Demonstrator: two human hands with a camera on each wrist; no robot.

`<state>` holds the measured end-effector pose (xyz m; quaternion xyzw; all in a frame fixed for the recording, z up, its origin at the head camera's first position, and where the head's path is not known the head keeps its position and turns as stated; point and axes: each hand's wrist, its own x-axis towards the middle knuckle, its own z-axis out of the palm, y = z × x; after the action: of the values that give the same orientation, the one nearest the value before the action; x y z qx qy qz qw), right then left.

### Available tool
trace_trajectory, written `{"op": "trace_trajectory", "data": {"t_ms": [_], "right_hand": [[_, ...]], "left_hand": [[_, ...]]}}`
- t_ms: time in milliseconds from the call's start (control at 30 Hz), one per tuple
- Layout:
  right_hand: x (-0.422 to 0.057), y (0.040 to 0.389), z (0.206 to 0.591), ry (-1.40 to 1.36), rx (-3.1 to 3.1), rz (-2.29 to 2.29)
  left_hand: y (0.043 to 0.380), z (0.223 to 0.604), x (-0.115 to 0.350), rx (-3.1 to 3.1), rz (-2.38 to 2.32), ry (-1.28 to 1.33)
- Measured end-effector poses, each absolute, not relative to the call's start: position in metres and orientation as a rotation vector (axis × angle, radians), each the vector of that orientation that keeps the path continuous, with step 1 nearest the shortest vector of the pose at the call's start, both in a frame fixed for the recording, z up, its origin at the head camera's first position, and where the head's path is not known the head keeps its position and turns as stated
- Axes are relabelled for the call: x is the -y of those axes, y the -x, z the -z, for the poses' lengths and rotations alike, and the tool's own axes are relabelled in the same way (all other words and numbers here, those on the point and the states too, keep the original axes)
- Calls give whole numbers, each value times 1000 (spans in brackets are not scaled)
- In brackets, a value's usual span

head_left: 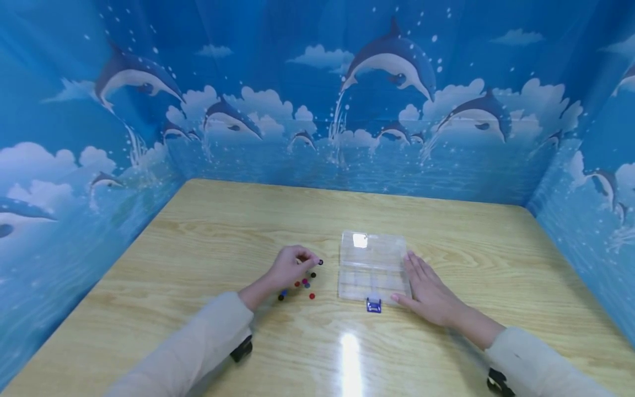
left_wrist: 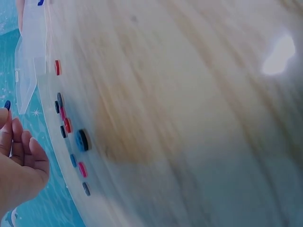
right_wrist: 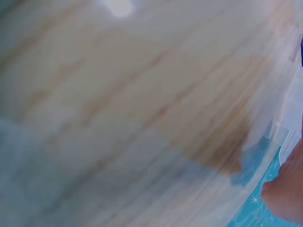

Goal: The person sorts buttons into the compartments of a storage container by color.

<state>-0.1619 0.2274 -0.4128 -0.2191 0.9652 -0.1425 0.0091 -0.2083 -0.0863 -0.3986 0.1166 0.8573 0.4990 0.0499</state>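
Between thumb and fingertips, my left hand (head_left: pixel 290 268) pinches a small dark button (head_left: pixel 321 262), held up left of a clear plastic box. In the left wrist view that button (left_wrist: pixel 7 105) looks dark blue. The divided box (head_left: pixel 342 284) lies with its lid (head_left: pixel 374 249) swung back and a blue latch (head_left: pixel 374 305) at its front. My right hand (head_left: pixel 432 292) rests against the box's right side, fingers straight and thumb at the near corner. Below the left hand lie several loose buttons, among them a red button (head_left: pixel 312 296) and a black button (head_left: pixel 313 275).
In the left wrist view, a larger blue-and-black button (left_wrist: pixel 82 140) and a pink button (left_wrist: pixel 83 169) lie among the scattered ones. The wooden table (head_left: pixel 238 212) ends at a dolphin-print curtain (head_left: pixel 278 66) behind and at both sides.
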Motion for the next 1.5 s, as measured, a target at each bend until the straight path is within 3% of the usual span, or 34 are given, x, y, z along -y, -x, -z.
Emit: {"op": "trace_trajectory", "data": {"t_ms": [1500], "right_hand": [[-228, 164, 413, 697, -2990, 467]], "left_hand": [[214, 407, 37, -2612, -1411, -438]]}}
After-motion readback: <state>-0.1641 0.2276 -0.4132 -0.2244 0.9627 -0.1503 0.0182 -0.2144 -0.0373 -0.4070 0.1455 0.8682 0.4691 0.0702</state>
